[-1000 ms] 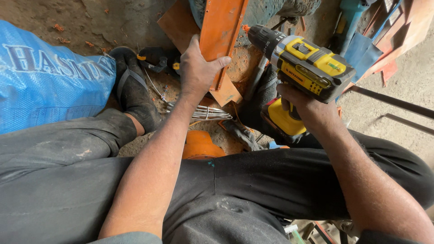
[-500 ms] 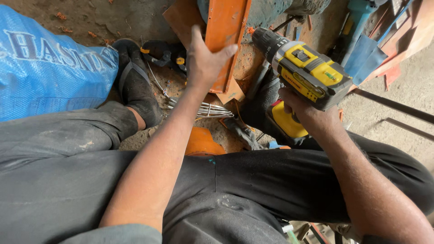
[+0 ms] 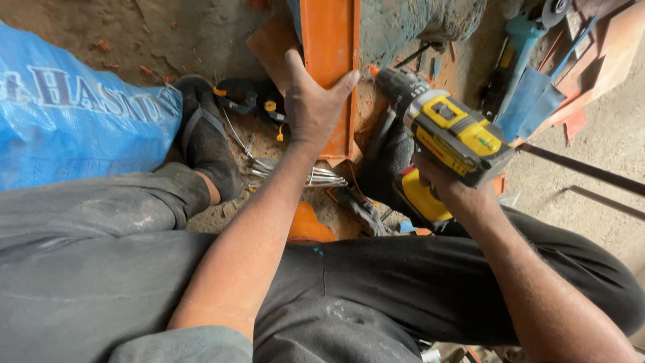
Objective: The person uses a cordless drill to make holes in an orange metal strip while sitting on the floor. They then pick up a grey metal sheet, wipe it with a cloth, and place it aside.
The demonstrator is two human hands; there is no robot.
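An orange metal bar (image 3: 329, 67), lying at twelve o'clock, is being clasped by the left hand (image 3: 310, 107). A yellow-and-black cordless drill (image 3: 451, 134) is being gripped by the right hand (image 3: 445, 185) at three o'clock, its chuck being pointed at the bar's right edge. A wire bundle (image 3: 302, 176) is lying at six o'clock, a blue sack (image 3: 74, 128) at nine.

The left hand (image 3: 310, 107) lies on the bar (image 3: 329, 60). The drill (image 3: 447, 131), in the right hand (image 3: 447, 188), sits right of it. A sack (image 3: 74, 128) lies far left.
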